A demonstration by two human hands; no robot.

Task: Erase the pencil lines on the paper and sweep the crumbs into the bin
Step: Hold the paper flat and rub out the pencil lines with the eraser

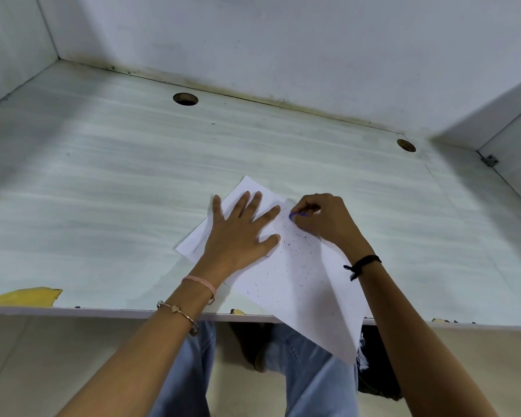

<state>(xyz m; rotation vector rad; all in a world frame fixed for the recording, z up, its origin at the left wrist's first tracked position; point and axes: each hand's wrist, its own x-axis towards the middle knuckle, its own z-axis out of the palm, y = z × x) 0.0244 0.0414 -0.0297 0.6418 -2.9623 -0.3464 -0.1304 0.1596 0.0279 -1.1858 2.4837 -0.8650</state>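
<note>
Item: thin white sheet of paper (298,281), centre of frame, near corner overhanging the pale wood-grain tabletop (103,176).
Judged light, limp, quick to slide or crease; best pinned flat, as by left hand (241,233), fingers spread, palm down. Pinched in right hand (322,218): small purple eraser (295,215), touching the sheet. Below it, dark loose crumbs (298,254).
</note>
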